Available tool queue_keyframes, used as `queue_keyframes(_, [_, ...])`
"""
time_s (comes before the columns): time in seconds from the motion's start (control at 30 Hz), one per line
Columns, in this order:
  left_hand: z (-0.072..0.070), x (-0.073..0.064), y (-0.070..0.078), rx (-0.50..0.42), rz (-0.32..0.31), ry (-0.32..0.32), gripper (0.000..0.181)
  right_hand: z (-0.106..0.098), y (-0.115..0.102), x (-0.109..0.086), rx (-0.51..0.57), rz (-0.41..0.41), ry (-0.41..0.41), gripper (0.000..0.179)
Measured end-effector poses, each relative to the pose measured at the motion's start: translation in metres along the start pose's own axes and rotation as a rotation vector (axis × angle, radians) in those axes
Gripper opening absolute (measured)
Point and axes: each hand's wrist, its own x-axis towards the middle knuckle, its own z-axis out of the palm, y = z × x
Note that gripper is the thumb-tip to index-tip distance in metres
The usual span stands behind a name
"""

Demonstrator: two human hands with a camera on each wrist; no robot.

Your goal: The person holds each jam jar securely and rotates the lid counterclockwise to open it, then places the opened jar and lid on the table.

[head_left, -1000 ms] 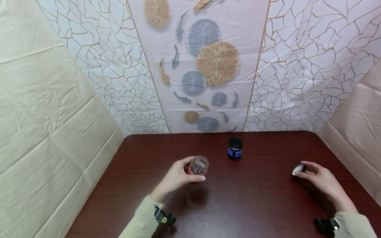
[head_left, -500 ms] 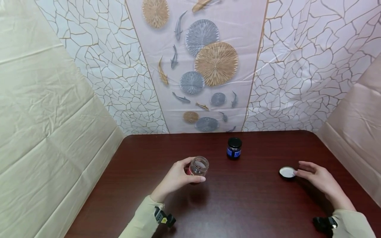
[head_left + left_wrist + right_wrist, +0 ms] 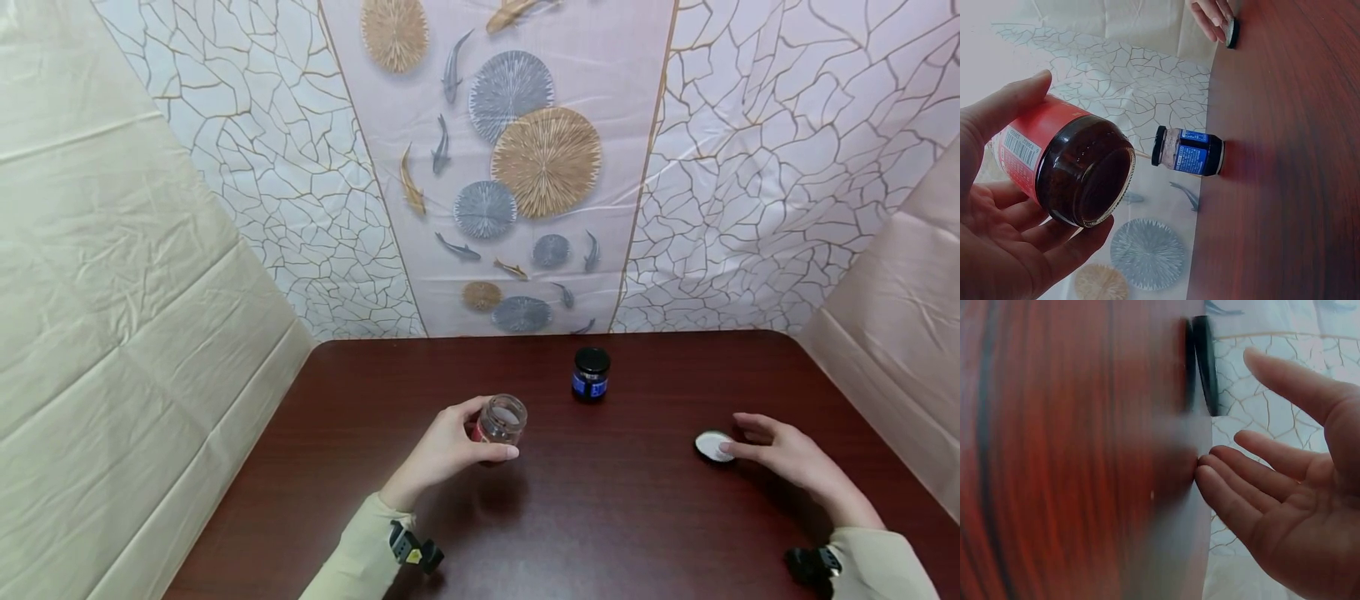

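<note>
"What do we see in the left hand (image 3: 442, 446)?"

"We see its thumb and fingers curled round a red jar (image 3: 498, 423), gripping its sides. It sits near the centre of the head view, slightly below the middle, with its glass mouth facing upward."

"Is it resting on the table (image 3: 585, 517)?"

"No, we find it raised, tilted a little, with a shadow on the wood below. In the left wrist view its dark base points toward the middle of the frame."

"And the right hand (image 3: 798, 454)?"

"We see it at the right of the head view, just beside a black lid (image 3: 710, 446) whose white inner face is up. Its fingers are extended and loose, without a grip on anything. We cannot tell whether the thumb touches the lid's edge."

"Does the lid lie flat?"

"At the top of the right wrist view, we see it tilted, one edge off the wood."

"What else do we have?"

"A blue jar (image 3: 590, 375), capped in black, stands upright right of centre in the head view, well apart from the right hand. Behind it, we see a patterned cloth (image 3: 547, 167)."
</note>
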Motion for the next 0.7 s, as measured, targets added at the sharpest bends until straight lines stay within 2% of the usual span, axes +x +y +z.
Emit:
queue_keyframes(0.23, [-0.001, -0.001, 0.000, -0.004, 0.003, -0.001, 0.063, 0.009, -0.011, 0.001, -0.058, -0.064, 0.000, 0.078])
queue_keyframes(0.47, [-0.002, 0.000, 0.002, -0.009, -0.004, -0.001, 0.063, 0.014, -0.014, 0.002, -0.094, -0.111, -0.010, 0.073])
queue_keyframes(0.7, [-0.001, -0.001, 0.000, -0.005, 0.001, 0.001, 0.063, 0.019, -0.019, 0.001, -0.075, -0.153, -0.044, 0.070])
